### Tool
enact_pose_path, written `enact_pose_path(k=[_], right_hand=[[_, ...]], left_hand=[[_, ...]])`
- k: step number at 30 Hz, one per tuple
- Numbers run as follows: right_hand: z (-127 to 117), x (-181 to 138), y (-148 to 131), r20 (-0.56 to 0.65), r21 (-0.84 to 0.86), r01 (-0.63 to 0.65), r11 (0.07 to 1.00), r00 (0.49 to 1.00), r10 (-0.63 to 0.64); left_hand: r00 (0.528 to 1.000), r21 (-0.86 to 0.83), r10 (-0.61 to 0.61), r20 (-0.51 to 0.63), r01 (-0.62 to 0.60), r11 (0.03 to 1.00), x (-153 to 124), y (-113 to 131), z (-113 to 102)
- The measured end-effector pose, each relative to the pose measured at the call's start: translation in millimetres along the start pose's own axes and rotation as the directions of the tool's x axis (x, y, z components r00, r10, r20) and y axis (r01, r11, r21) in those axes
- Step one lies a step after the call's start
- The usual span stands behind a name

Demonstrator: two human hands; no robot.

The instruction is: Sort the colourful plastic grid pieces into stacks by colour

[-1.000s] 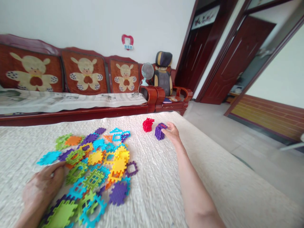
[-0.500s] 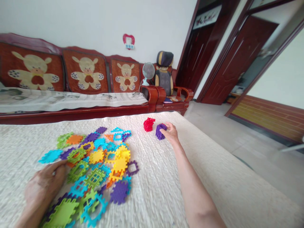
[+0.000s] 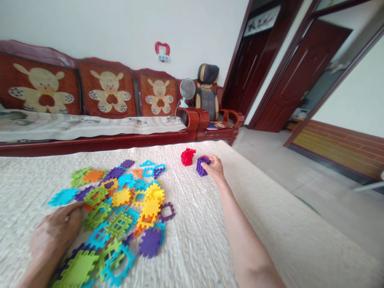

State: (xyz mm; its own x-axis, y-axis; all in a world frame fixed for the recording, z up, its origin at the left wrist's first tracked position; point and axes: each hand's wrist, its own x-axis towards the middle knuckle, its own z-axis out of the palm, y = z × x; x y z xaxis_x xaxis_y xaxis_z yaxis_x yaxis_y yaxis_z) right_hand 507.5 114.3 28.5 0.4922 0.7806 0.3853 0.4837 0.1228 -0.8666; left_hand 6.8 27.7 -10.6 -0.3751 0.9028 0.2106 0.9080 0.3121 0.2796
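Scarcely moved at all since half a second ago. Well left of the red stack (image 3: 187, 157): one left hand (image 3: 58, 230), curled beside one pile of toothed pieces (image 3: 121, 197), grip impossible to tell. Between pile and red stack, bare white cover (image 3: 183, 200). Just right of the red stack: one purple stack (image 3: 201, 168), pinched in one right hand (image 3: 217, 169). Farther right, open cover to its edge.

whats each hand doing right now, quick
Left hand: curled beside the loose plastic pieces; can't tell whether it holds one.
Right hand: closed on the purple stack.
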Motion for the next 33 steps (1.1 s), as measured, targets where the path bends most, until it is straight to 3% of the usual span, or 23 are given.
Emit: enact_pose_path(k=[12,24,29,33], right_hand=[[0,0,2,-0.017,-0.029,-0.027,0.999,1.000,0.026],[-1,-2,-1,0.027,-0.020,-0.048,0.999,0.998,0.049],[0,-1,4,-0.028,-0.006,-0.035,0.999,0.999,0.035],[-2,-2,-5,-0.141,0.006,0.028,1.000,0.990,-0.027]], left_hand=[[0.998,0.012,-0.018,0.053,0.017,1.000,0,3,-4],[0.999,-0.043,-0.007,-0.033,0.006,0.999,-2,5,-4],[0.999,-0.072,-0.027,-0.039,0.024,0.997,-2,3,-3],[0.997,-0.116,-0.020,-0.074,0.011,0.993,1,-2,5]])
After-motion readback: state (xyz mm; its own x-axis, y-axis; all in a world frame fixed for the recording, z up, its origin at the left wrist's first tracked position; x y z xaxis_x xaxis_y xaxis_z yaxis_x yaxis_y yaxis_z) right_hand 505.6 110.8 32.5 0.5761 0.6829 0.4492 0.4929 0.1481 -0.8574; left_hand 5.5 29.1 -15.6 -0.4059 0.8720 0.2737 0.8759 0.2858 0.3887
